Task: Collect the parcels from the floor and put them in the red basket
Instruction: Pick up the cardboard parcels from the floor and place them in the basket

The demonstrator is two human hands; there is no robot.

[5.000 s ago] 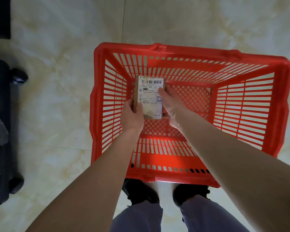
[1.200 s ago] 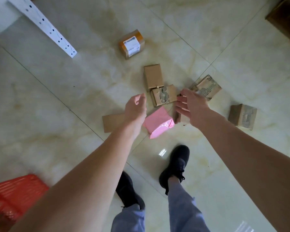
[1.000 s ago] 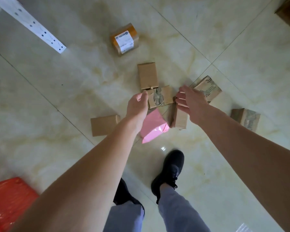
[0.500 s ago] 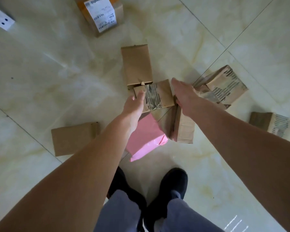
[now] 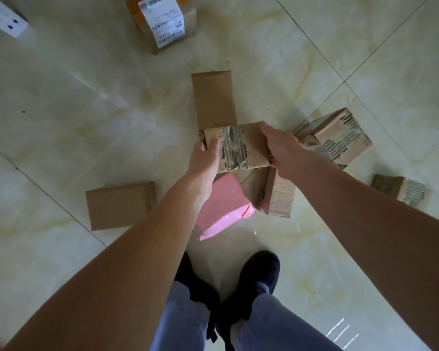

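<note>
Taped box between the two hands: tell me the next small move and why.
Probably lift it straight up. The left hand and right hand clamp opposite ends of the taped box, which sits close among a plain box, a pink parcel and another carton; a vertical lift should avoid dragging them. The basket is barely in view.

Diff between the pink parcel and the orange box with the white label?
The pink parcel is a soft, wrinkled pouch with no label showing; the orange box is a rigid carton under a big printed label. The pink parcel lies near the feet, partly hidden by the left forearm; the orange box sits alone at the far edge of view. Both rest on the floor, untouched.
</note>
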